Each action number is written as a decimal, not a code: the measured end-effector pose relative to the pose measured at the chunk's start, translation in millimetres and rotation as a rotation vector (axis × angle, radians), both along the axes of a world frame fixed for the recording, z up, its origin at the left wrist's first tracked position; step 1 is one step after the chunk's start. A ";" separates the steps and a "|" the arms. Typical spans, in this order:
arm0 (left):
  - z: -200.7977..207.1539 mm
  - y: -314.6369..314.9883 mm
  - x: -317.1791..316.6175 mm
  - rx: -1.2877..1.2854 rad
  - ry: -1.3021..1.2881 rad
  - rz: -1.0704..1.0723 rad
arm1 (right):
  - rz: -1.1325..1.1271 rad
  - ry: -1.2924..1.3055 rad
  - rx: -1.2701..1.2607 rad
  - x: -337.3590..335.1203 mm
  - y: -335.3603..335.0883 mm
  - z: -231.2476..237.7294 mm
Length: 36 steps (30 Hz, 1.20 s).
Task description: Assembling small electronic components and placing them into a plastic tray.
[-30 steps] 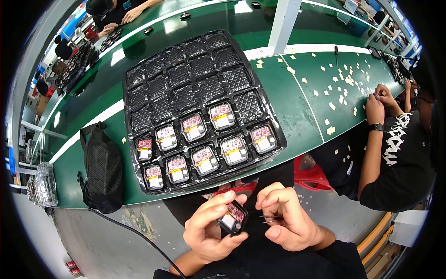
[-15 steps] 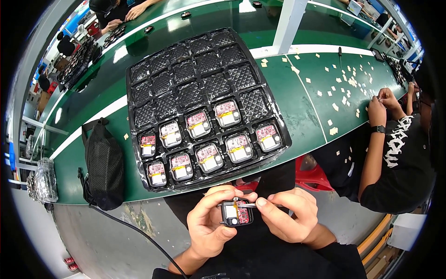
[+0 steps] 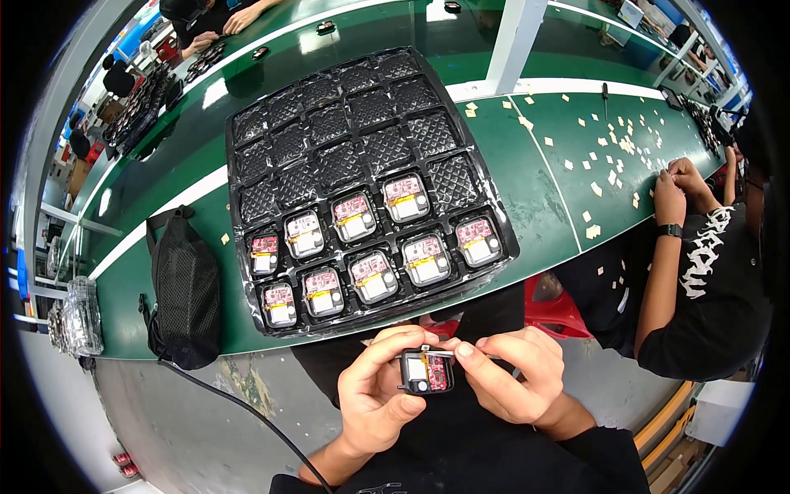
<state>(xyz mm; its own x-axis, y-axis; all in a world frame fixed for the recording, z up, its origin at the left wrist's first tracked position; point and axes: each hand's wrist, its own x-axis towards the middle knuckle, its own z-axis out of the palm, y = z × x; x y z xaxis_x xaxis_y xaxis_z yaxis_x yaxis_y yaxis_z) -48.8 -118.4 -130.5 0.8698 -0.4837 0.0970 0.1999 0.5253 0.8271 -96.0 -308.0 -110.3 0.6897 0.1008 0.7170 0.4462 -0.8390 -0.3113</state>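
Note:
My left hand (image 3: 370, 403) is closed on a small square device case (image 3: 425, 375), gripped by its edges between thumb and fingers. Its open back shows a red circuit board, a pale battery block and an orange strip of tape. Held in my right hand (image 3: 522, 377) is a pair of slim metal tweezers (image 3: 442, 353), pinched between thumb and fingers. The tip lies over the upper edge of the case, by the top of the orange strip; fingers partly hide the exact contact. Both hands are in front of my body, below the table's near edge.
A black moulded tray (image 3: 362, 156) holds several similar open cases in its nearer rows. Left of it lies a black mesh bag (image 3: 185, 288) with a cable. Small pale squares (image 3: 596, 189) are scattered at right, where a co-worker (image 3: 699, 272) sits. A grey post (image 3: 514, 45) rises behind.
The case has shifted slightly right and up in my left hand's grip. The tweezers' tip has moved from across the board to the case's upper edge.

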 end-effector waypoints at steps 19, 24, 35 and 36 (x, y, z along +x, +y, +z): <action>-0.4 3.2 3.7 0.037 -0.059 -0.002 | 0.088 0.217 0.301 4.2 -1.8 -0.1; 3.1 4.7 1.9 0.067 0.006 -0.005 | 0.076 0.196 0.250 0.9 -1.5 -7.1; 7.7 4.9 2.3 0.125 0.098 -0.035 | 0.017 0.057 0.051 -3.2 -2.9 -15.3; 9.4 3.5 2.5 0.125 0.098 -0.036 | 0.016 0.058 0.051 -3.2 -2.3 -15.6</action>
